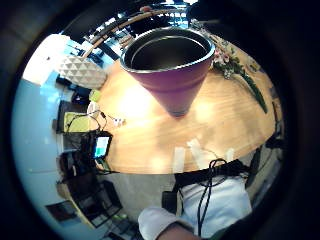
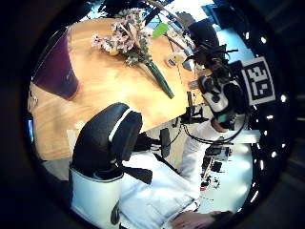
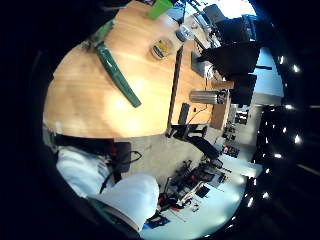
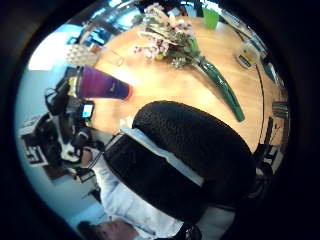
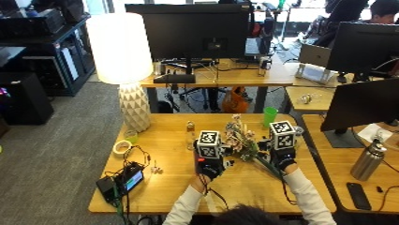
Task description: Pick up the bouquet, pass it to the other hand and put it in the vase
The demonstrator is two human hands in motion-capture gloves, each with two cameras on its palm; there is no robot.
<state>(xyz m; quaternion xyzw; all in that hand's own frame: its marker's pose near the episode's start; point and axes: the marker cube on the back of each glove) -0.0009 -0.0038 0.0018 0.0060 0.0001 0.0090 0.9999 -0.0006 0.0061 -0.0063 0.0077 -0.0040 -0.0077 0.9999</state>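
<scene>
On the wooden table (image 5: 168,185), pink-flowered bouquet (image 5: 242,139) with long green stems.

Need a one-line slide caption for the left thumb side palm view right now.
Bouquet lying on the wooden table beside the purple vase, not yet picked up.

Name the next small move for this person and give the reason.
Probably lower the right hand onto the green stem of the bouquet and grip it. The bouquet lies flat on the table, neither hand holds it, and the purple vase stands empty under the left hand.
</scene>
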